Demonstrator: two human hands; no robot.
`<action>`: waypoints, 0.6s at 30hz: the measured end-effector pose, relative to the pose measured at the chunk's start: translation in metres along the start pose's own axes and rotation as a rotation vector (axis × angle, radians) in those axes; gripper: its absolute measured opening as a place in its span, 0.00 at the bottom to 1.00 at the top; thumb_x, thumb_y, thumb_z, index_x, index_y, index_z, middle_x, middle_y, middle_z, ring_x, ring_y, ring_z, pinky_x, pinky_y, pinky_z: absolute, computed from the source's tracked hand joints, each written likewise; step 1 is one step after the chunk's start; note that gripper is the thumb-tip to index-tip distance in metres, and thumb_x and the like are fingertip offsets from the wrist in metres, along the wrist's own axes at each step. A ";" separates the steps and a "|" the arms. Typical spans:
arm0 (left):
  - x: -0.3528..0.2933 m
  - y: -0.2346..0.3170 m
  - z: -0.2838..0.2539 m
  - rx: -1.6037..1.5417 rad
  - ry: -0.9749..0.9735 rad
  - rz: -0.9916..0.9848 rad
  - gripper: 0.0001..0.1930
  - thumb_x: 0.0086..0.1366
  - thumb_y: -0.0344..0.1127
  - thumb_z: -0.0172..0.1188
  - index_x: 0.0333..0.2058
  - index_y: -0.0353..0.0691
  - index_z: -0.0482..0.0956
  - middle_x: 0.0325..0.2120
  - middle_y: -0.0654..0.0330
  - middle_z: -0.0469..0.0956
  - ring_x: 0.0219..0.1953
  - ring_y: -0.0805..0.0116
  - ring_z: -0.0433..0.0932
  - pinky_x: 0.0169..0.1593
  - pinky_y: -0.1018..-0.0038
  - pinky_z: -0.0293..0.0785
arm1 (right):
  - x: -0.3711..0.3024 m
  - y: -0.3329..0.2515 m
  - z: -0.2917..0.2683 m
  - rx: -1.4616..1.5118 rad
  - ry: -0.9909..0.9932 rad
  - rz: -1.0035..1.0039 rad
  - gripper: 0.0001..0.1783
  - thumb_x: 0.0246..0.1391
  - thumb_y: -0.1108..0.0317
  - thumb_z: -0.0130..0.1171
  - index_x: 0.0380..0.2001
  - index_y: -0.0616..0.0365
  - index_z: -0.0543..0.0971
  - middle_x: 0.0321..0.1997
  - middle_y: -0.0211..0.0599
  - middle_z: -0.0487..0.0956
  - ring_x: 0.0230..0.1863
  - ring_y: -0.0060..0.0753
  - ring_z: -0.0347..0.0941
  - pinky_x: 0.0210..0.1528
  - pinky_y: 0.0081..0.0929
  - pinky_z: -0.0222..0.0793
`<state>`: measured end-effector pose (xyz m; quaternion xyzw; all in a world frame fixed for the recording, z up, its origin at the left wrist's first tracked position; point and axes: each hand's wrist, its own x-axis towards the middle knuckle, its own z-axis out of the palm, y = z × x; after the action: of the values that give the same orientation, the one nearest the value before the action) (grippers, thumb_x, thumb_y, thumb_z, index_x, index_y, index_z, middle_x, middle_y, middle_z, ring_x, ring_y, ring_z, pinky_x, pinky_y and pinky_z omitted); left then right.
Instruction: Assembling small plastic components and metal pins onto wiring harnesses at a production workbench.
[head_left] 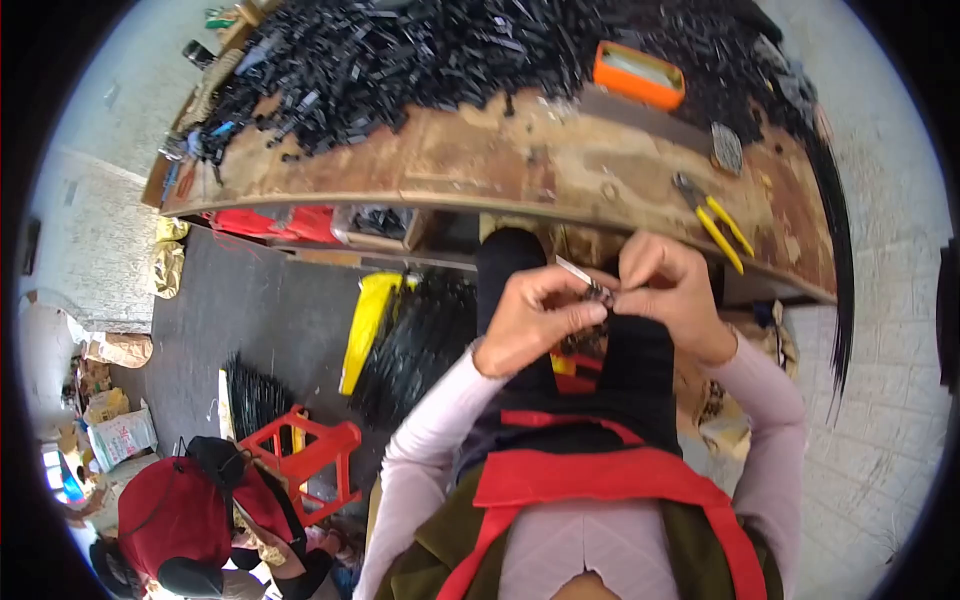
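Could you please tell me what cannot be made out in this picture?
1. Head view: the small piece between the left hand and right hand, too small and partly covered by them to identify.
2. Head view: the far side of the black heap, cut off by the upper edge.
3. Head view: the red material under the bench, partly hidden by its top.

Pliers (719, 240) on workbench (480, 150), stool (330, 437) left of hands (545, 314)

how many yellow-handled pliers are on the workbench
1. The yellow-handled pliers lie toward the right end of the workbench, by its near edge, handles toward the person. More could be hidden under the pile of black pieces.
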<state>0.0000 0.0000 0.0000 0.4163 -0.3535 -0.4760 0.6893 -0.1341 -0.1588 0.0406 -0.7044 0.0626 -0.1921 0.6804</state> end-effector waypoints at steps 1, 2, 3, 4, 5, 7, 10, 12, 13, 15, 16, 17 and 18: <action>-0.003 -0.004 -0.002 0.049 0.036 -0.018 0.06 0.61 0.21 0.63 0.38 0.29 0.79 0.44 0.57 0.81 0.40 0.76 0.78 0.42 0.79 0.75 | -0.001 0.005 0.004 -0.057 0.050 -0.027 0.13 0.40 0.83 0.69 0.22 0.59 0.74 0.29 0.32 0.73 0.33 0.25 0.68 0.37 0.22 0.62; -0.004 -0.013 -0.005 0.040 0.069 0.022 0.05 0.62 0.21 0.63 0.37 0.29 0.79 0.42 0.57 0.81 0.40 0.77 0.77 0.42 0.79 0.75 | 0.001 0.010 0.010 -0.084 0.088 -0.034 0.13 0.39 0.83 0.70 0.22 0.59 0.74 0.29 0.32 0.73 0.32 0.25 0.68 0.36 0.22 0.62; -0.008 0.009 0.005 0.071 0.096 -0.035 0.05 0.62 0.21 0.62 0.37 0.30 0.78 0.42 0.57 0.81 0.39 0.76 0.78 0.43 0.79 0.75 | 0.002 -0.009 0.012 -0.107 0.093 -0.011 0.13 0.38 0.82 0.71 0.23 0.60 0.75 0.29 0.32 0.73 0.33 0.25 0.69 0.37 0.22 0.62; -0.008 0.010 -0.002 0.013 0.111 -0.007 0.06 0.62 0.21 0.62 0.38 0.30 0.78 0.40 0.58 0.80 0.39 0.76 0.78 0.44 0.78 0.75 | 0.014 -0.009 0.014 -0.160 0.044 -0.045 0.13 0.39 0.81 0.71 0.23 0.60 0.75 0.30 0.32 0.74 0.33 0.25 0.69 0.37 0.23 0.62; -0.006 0.009 -0.011 -0.049 0.125 0.016 0.06 0.62 0.21 0.62 0.39 0.30 0.78 0.39 0.60 0.79 0.38 0.75 0.78 0.44 0.78 0.75 | 0.027 -0.007 0.015 -0.213 -0.003 -0.075 0.12 0.40 0.81 0.71 0.23 0.60 0.76 0.30 0.32 0.74 0.34 0.24 0.69 0.38 0.23 0.62; -0.002 0.004 -0.028 -0.069 0.164 0.013 0.09 0.61 0.26 0.65 0.39 0.32 0.77 0.39 0.55 0.80 0.36 0.72 0.79 0.44 0.74 0.75 | 0.071 -0.011 0.001 -0.124 -0.351 0.172 0.07 0.50 0.76 0.67 0.25 0.61 0.77 0.31 0.34 0.76 0.36 0.25 0.72 0.41 0.23 0.65; 0.002 -0.004 -0.043 -0.116 0.259 0.012 0.06 0.62 0.24 0.63 0.33 0.34 0.73 0.40 0.52 0.81 0.37 0.69 0.80 0.44 0.72 0.76 | 0.158 0.008 -0.021 -0.399 -0.241 0.166 0.08 0.60 0.69 0.57 0.29 0.61 0.78 0.31 0.32 0.78 0.36 0.25 0.74 0.39 0.26 0.69; 0.005 -0.007 -0.042 -0.109 0.260 -0.020 0.06 0.62 0.24 0.63 0.33 0.35 0.73 0.41 0.52 0.81 0.37 0.69 0.80 0.44 0.72 0.76 | 0.224 0.048 -0.046 -0.856 -0.123 -0.200 0.08 0.60 0.68 0.55 0.32 0.60 0.80 0.31 0.34 0.79 0.36 0.31 0.76 0.39 0.29 0.71; 0.010 -0.009 -0.040 -0.101 0.246 -0.053 0.06 0.62 0.23 0.63 0.32 0.35 0.72 0.41 0.51 0.81 0.37 0.69 0.80 0.44 0.72 0.76 | 0.250 0.065 -0.059 -0.982 -0.070 -0.392 0.07 0.58 0.68 0.57 0.34 0.59 0.80 0.31 0.35 0.79 0.37 0.35 0.76 0.40 0.31 0.71; 0.013 -0.015 -0.039 -0.123 0.170 -0.031 0.05 0.62 0.22 0.62 0.34 0.33 0.74 0.44 0.52 0.80 0.37 0.70 0.80 0.44 0.74 0.76 | 0.279 0.083 -0.063 -1.123 -0.044 -0.440 0.07 0.55 0.68 0.60 0.34 0.59 0.81 0.32 0.37 0.78 0.38 0.38 0.75 0.41 0.33 0.71; 0.013 -0.016 -0.039 -0.122 0.161 -0.063 0.05 0.62 0.23 0.62 0.36 0.33 0.75 0.44 0.53 0.80 0.37 0.71 0.80 0.44 0.74 0.76 | 0.288 0.089 -0.063 -1.260 -0.015 -0.487 0.08 0.52 0.69 0.62 0.35 0.58 0.81 0.32 0.38 0.76 0.39 0.42 0.74 0.41 0.35 0.71; 0.014 -0.016 -0.038 -0.121 0.151 -0.097 0.05 0.62 0.23 0.62 0.37 0.33 0.76 0.44 0.54 0.80 0.37 0.72 0.80 0.45 0.75 0.76 | 0.294 0.094 -0.066 -1.262 -0.015 -0.488 0.08 0.52 0.69 0.62 0.35 0.58 0.81 0.32 0.38 0.76 0.39 0.42 0.74 0.41 0.35 0.71; 0.013 -0.017 -0.041 -0.121 0.157 -0.097 0.05 0.62 0.23 0.62 0.37 0.33 0.76 0.44 0.54 0.80 0.37 0.72 0.80 0.45 0.75 0.76 | 0.297 0.098 -0.062 -1.313 -0.015 -0.490 0.07 0.50 0.69 0.64 0.34 0.58 0.82 0.32 0.37 0.75 0.40 0.42 0.74 0.42 0.36 0.71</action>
<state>0.0337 -0.0057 -0.0303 0.4266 -0.2484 -0.4953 0.7148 0.1332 -0.3273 -0.0007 -0.9649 0.0006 -0.2573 0.0515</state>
